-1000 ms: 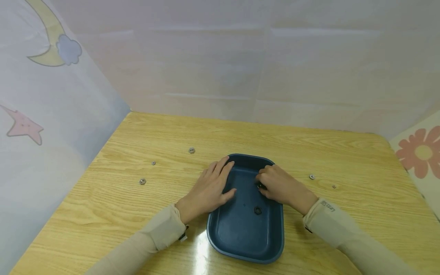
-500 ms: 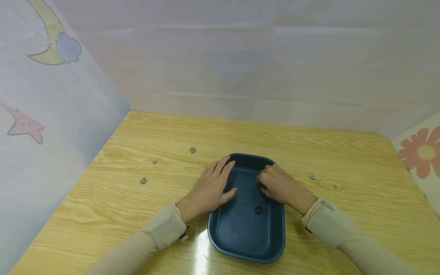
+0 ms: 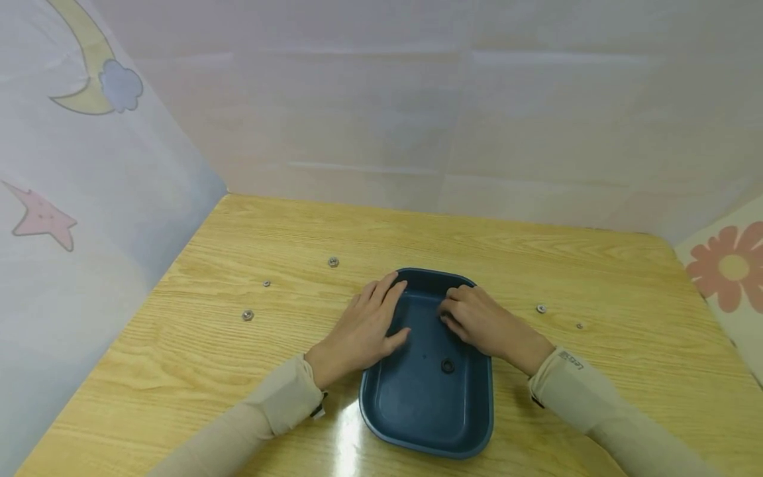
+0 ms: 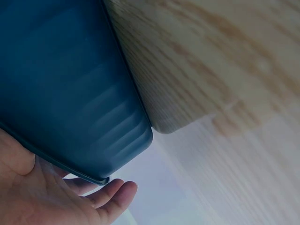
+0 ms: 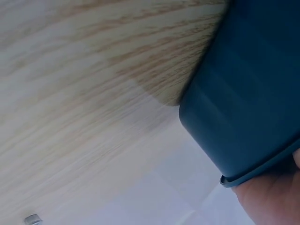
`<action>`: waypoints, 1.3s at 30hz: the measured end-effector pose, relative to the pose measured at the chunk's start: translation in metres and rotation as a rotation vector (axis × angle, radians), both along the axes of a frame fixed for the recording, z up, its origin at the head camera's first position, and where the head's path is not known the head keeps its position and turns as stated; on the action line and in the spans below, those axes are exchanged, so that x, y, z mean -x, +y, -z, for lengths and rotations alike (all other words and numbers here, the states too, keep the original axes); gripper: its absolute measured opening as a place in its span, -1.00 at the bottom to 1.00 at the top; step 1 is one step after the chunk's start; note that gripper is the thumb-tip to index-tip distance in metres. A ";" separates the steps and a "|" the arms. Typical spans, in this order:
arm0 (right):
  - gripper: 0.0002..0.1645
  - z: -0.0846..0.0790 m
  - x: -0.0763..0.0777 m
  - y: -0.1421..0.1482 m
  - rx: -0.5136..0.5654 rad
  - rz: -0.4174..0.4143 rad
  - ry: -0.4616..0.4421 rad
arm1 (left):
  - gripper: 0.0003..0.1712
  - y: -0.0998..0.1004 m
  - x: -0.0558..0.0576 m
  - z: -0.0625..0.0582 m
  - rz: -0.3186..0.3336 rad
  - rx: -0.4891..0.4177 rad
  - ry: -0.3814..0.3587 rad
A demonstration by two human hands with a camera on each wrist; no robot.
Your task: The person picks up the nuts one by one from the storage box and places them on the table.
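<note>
A dark blue rectangular tray (image 3: 417, 411) stands on the wooden table. My left hand (image 3: 363, 328) rests on its left rim with relaxed, slightly spread fingers; the left wrist view shows the fingers (image 4: 117, 199) reaching beyond the rim. My right hand (image 3: 477, 318) reaches over the opposite rim, fingers curled down inside, with a small dark nut mostly hidden between thumb and fingertips. Another black hex nut (image 3: 448, 366) lies on the tray floor below the right hand. In the right wrist view, part of that hand (image 5: 272, 199) shows just below the tray's rim.
On the table left of the tray lie a silver nut (image 3: 333, 262), a smaller nut (image 3: 266, 283) and another silver nut (image 3: 247, 315). Two small metal pieces, one round (image 3: 541, 309) and one tiny (image 3: 579, 326), lie to the right. A pale wall sheet (image 3: 369, 132) rises behind.
My right hand's fingers have shifted slightly left within the tray, and the dark nut seen between them earlier is now mostly hidden. The left hand and the tray stay put.
</note>
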State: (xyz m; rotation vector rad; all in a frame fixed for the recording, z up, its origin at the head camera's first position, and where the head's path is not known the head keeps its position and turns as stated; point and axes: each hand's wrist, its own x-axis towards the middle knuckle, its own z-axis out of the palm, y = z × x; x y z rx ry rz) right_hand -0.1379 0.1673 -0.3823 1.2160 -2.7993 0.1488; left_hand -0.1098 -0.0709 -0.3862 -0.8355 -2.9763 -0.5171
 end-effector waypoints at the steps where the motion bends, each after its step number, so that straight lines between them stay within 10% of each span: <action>1: -0.90 0.000 0.000 0.000 0.007 -0.002 0.000 | -0.11 0.000 0.000 0.000 0.001 -0.002 0.000; 14: -0.84 0.000 -0.003 0.002 0.140 0.018 -0.079 | -0.11 -0.001 0.000 0.002 -0.001 0.003 -0.017; 39: -0.80 -0.018 -0.004 0.025 0.282 0.099 0.063 | -0.10 0.000 0.000 0.001 -0.004 0.010 0.003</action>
